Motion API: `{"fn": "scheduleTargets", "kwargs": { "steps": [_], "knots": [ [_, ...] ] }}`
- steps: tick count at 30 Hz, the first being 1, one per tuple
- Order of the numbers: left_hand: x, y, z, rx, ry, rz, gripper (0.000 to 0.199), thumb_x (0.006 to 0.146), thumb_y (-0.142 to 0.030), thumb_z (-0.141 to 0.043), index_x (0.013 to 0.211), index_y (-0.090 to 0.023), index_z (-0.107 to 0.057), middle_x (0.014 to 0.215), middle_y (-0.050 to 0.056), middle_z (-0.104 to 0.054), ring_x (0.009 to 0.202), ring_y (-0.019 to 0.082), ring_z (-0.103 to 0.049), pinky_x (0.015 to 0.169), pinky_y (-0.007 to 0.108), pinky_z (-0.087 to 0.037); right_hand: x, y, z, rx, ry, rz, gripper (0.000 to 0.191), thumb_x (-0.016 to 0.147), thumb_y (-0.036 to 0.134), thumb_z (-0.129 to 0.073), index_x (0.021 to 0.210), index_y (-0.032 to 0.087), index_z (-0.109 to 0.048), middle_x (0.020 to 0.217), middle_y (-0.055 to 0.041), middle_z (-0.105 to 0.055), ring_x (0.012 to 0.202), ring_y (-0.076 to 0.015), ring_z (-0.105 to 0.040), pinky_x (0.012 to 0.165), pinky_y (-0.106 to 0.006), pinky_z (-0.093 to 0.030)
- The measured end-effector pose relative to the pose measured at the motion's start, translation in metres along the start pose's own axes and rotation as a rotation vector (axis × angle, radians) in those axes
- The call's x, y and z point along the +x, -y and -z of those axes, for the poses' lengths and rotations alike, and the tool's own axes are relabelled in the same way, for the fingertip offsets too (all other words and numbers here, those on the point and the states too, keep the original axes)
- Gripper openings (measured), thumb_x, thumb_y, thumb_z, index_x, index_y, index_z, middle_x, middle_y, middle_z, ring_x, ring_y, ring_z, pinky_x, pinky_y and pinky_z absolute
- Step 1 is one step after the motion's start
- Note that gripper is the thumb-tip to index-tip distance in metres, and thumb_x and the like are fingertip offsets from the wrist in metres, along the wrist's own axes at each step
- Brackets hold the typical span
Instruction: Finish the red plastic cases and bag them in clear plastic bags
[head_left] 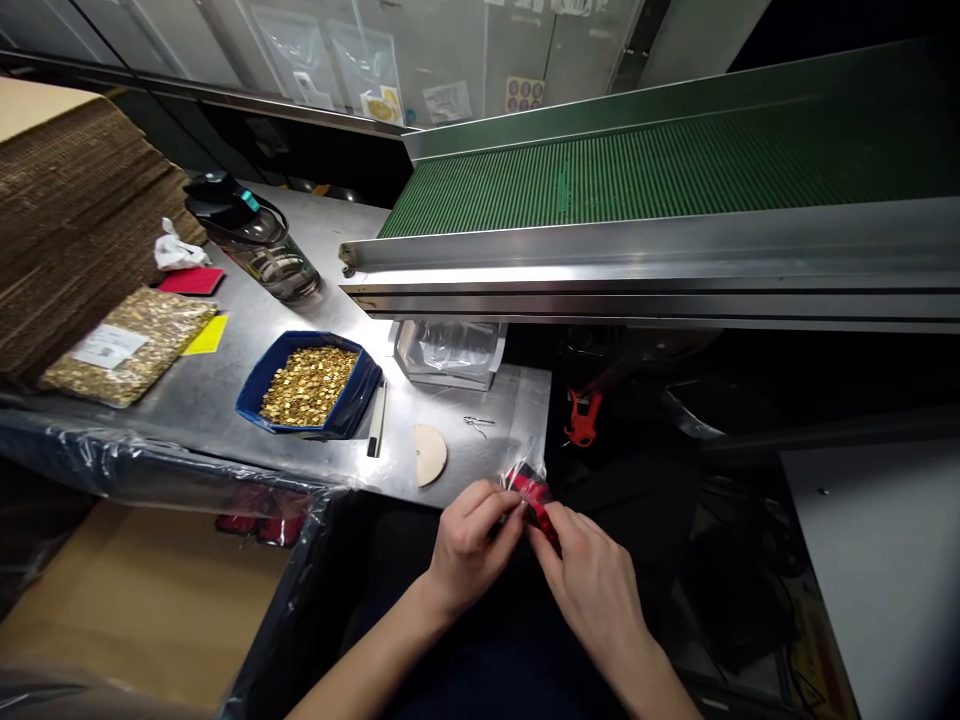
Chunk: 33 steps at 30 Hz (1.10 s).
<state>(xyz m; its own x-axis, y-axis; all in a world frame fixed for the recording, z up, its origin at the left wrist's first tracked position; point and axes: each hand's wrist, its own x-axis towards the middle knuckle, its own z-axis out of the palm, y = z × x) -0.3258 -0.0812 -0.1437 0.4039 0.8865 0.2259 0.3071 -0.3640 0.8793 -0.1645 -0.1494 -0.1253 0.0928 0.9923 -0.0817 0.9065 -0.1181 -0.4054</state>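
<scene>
Both hands meet over the front edge of the metal table. My right hand point(592, 570) is closed on a small red-and-black item in clear plastic point(531, 487), whose exact kind I cannot make out. The fingertips of my left hand point(472, 540) pinch at the near side of the same item, and they partly hide it. A pale half-round disc point(430, 455) lies on the table to the left of the hands. Just beyond the hands are some small thin metal pieces point(478, 424).
A blue bin of gold-coloured small parts point(251, 385), a cutter knife point(377, 420) and a water bottle point(262, 245) stand or lie left. Behind runs a green conveyor point(600, 170). Stacked cardboard point(82, 200) and a plastic-lined carton point(150, 600) border the left. An orange-red tool point(583, 417) hangs right.
</scene>
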Motion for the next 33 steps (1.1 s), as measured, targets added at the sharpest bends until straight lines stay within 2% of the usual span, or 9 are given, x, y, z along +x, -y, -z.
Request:
{"fn": "scheduleTargets", "kwargs": {
  "steps": [2,6,8,14,20,25,29,31,33],
  "knots": [
    [-0.005,0.001,-0.001,0.009,-0.012,0.04,0.013,0.099,-0.025,-0.061,0.111,-0.022,-0.064,0.094,0.006,-0.068,0.083,0.02,-0.064,0.075,0.033,-0.054,0.002,-0.002,-0.002,0.075,-0.001,-0.067,0.02,0.104,0.04,-0.054,0.101,0.024,-0.064,0.085,-0.0024,-0.074,0.073,-0.0205,-0.071,0.063,-0.029,-0.041],
    [-0.007,0.01,-0.007,-0.099,0.068,0.391,0.024,0.099,-0.04,-0.063,0.111,-0.022,-0.056,0.096,0.002,-0.065,0.076,0.017,-0.06,0.07,0.031,-0.051,0.008,-0.008,-0.001,0.298,0.069,-0.197,0.027,0.099,0.049,-0.058,0.092,0.025,-0.066,0.079,-0.0006,-0.074,0.066,-0.0187,-0.07,0.059,-0.026,-0.044],
    [-0.006,0.013,-0.01,-0.186,0.127,0.456,0.021,0.103,-0.042,-0.055,0.104,-0.022,-0.057,0.092,0.001,-0.066,0.076,0.017,-0.06,0.07,0.03,-0.049,0.011,-0.01,0.0,0.403,0.12,-0.219,0.025,0.097,0.05,-0.06,0.094,0.026,-0.068,0.081,-0.0003,-0.075,0.071,-0.019,-0.071,0.063,-0.025,-0.048],
    [-0.007,0.016,-0.02,-0.261,0.182,0.408,0.02,0.105,-0.038,-0.051,0.102,-0.021,-0.061,0.095,0.002,-0.067,0.082,0.018,-0.062,0.074,0.03,-0.048,0.013,-0.015,0.008,0.537,0.189,-0.23,0.019,0.095,0.044,-0.061,0.094,0.026,-0.069,0.083,-0.0007,-0.076,0.073,-0.0194,-0.072,0.069,-0.027,-0.052],
    [-0.009,0.019,-0.026,-0.28,0.197,0.359,0.017,0.103,-0.035,-0.053,0.096,-0.021,-0.059,0.092,0.002,-0.063,0.083,0.018,-0.058,0.076,0.031,-0.046,0.016,-0.021,0.015,0.69,0.25,-0.295,0.032,0.096,0.054,-0.059,0.095,0.023,-0.068,0.087,-0.0033,-0.077,0.076,-0.0204,-0.071,0.069,-0.027,-0.051],
    [-0.011,0.01,-0.021,-0.272,0.191,0.33,0.021,0.105,-0.034,-0.049,0.09,-0.021,-0.057,0.085,0.002,-0.058,0.08,0.019,-0.054,0.075,0.032,-0.042,0.015,-0.028,0.012,0.834,0.175,-0.337,0.042,0.093,0.062,-0.061,0.095,0.02,-0.068,0.089,-0.0074,-0.076,0.085,-0.0243,-0.071,0.078,-0.031,-0.053],
    [-0.013,-0.006,-0.014,-0.332,0.284,0.259,0.019,0.101,-0.032,-0.054,0.088,-0.021,-0.06,0.083,0.003,-0.06,0.077,0.019,-0.054,0.074,0.032,-0.042,0.013,-0.023,0.009,0.829,0.054,-0.429,0.046,0.091,0.065,-0.061,0.095,0.02,-0.068,0.088,-0.0084,-0.077,0.079,-0.0237,-0.07,0.077,-0.032,-0.053],
    [-0.013,-0.012,-0.011,-0.401,0.304,0.226,0.019,0.101,-0.033,-0.055,0.088,-0.021,-0.061,0.083,0.003,-0.06,0.078,0.019,-0.054,0.075,0.032,-0.043,0.014,-0.019,0.009,0.813,0.061,-0.423,0.047,0.092,0.066,-0.059,0.093,0.021,-0.067,0.087,-0.007,-0.076,0.077,-0.0225,-0.07,0.075,-0.031,-0.053],
    [-0.011,-0.014,-0.01,-0.544,0.252,0.269,0.021,0.099,-0.036,-0.059,0.086,-0.02,-0.063,0.083,0.003,-0.059,0.079,0.02,-0.052,0.077,0.032,-0.042,0.015,-0.016,0.01,0.76,0.115,-0.385,0.047,0.093,0.067,-0.057,0.091,0.022,-0.067,0.084,-0.0052,-0.075,0.075,-0.0215,-0.069,0.071,-0.029,-0.051]
  ]
}}
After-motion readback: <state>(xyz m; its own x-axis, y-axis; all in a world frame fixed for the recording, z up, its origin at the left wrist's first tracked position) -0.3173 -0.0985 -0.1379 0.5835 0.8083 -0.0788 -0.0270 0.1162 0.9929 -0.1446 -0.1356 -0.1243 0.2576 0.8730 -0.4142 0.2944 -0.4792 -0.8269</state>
